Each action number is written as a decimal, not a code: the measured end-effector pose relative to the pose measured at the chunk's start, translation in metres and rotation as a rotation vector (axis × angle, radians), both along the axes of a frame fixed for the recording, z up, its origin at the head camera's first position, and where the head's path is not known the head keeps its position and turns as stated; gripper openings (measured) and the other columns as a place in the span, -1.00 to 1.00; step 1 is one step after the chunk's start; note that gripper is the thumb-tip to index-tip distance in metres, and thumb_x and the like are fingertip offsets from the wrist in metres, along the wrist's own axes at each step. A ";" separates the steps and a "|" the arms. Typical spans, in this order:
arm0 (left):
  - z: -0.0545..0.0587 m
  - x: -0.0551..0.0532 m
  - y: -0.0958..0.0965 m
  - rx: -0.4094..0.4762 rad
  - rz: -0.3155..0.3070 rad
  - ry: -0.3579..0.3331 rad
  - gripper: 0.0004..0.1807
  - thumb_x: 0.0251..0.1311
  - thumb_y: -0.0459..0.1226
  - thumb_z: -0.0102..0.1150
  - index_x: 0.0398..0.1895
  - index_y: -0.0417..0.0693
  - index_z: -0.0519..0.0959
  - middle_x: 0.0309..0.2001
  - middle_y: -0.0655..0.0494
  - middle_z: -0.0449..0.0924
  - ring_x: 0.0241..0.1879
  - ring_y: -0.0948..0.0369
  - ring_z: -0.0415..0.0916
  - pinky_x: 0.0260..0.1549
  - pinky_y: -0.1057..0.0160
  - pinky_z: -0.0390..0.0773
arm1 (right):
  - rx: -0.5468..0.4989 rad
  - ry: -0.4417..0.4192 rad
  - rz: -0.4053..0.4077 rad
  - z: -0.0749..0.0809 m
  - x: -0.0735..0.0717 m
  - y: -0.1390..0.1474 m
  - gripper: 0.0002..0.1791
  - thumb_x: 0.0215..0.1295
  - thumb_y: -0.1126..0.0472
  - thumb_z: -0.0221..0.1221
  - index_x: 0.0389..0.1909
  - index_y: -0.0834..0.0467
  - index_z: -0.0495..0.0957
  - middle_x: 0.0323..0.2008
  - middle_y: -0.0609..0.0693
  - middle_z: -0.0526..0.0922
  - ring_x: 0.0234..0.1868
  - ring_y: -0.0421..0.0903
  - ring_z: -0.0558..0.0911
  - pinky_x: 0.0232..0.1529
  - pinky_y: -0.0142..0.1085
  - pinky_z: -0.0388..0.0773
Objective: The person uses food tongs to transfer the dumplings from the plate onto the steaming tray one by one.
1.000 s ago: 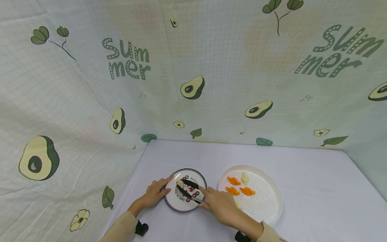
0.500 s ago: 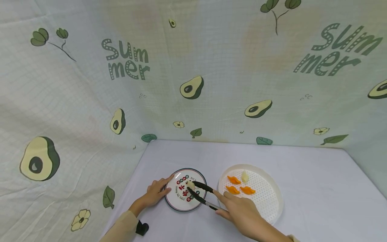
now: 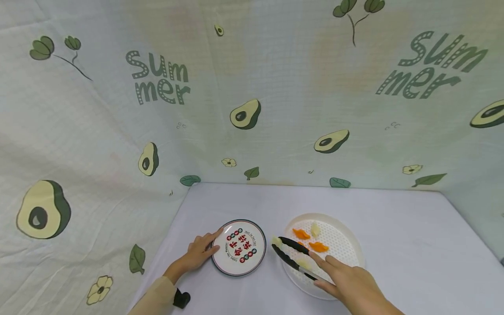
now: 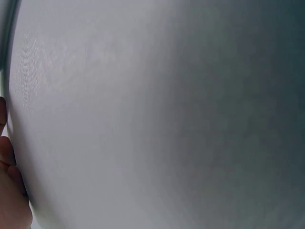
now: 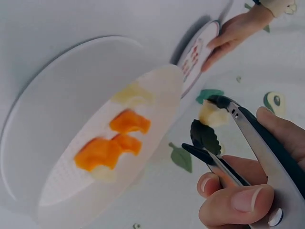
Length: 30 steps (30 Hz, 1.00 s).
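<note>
My right hand (image 3: 350, 278) grips a pair of black-tipped metal tongs (image 3: 294, 245). Between the tong tips sits a pale yellow dumpling-shaped piece (image 3: 277, 241), seen closer in the right wrist view as a cream dumpling (image 5: 213, 114). The tips hang over the left rim of a round white textured tray (image 3: 346, 251). On that tray lie orange dumplings (image 3: 318, 247) and pale ones (image 3: 315, 229), partly covered by the tongs in the head view. My left hand (image 3: 198, 251) rests its straight index finger and thumb on the left rim of a printed white plate (image 3: 257, 240).
A white-covered table (image 3: 401, 236) carries both plate and tray, side by side. Behind it and to the left hangs a pale cloth (image 3: 283, 100) printed with avocados. The left wrist view shows mostly blurred table surface and a few fingertips (image 4: 7, 152).
My right hand has lifted the pale dumpling with the tongs off the plate and carried it right, to the tray's left edge. My left hand has stayed at the plate's rim.
</note>
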<state>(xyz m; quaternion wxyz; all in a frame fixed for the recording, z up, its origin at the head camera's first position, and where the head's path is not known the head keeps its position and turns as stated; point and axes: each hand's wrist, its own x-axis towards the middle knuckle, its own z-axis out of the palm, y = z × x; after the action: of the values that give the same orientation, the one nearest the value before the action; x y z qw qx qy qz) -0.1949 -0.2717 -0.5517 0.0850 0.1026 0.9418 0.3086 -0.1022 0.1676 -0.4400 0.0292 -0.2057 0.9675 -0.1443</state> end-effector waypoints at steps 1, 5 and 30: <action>0.001 0.000 0.000 0.002 -0.001 -0.004 -0.37 0.44 0.01 0.05 0.53 0.23 0.24 0.07 0.18 0.48 -0.12 0.19 0.16 -0.07 -0.07 0.13 | -0.001 -0.009 -0.014 0.000 0.001 0.006 -0.31 0.22 -0.24 0.27 0.33 -0.02 0.50 0.09 0.16 0.64 -0.43 0.06 0.71 -0.37 0.02 0.59; 0.001 0.000 0.001 -0.006 0.006 -0.023 -0.36 0.42 0.04 0.06 0.53 0.24 0.25 0.18 0.10 0.47 -0.06 0.17 0.18 -0.01 -0.14 0.13 | 0.009 -0.018 -0.051 -0.003 0.004 0.028 -0.33 0.23 -0.22 0.27 0.31 -0.01 0.51 0.10 0.20 0.63 -0.34 0.13 0.72 -0.33 0.06 0.59; 0.002 0.000 0.001 0.006 0.015 -0.056 -0.35 0.42 0.03 0.07 0.54 0.26 0.23 0.25 0.08 0.42 0.01 0.15 0.16 0.09 -0.23 0.04 | 0.116 -0.195 -0.171 -0.027 0.008 0.082 -0.27 0.23 -0.22 0.27 0.33 0.09 0.47 -0.02 0.25 0.63 -0.20 0.18 0.69 -0.27 0.16 0.57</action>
<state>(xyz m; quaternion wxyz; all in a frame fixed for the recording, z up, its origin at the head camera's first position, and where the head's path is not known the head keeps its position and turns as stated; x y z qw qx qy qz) -0.1954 -0.2709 -0.5494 0.1088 0.0873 0.9388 0.3150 -0.0940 0.2501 -0.4669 0.1224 -0.1053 0.9808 -0.1095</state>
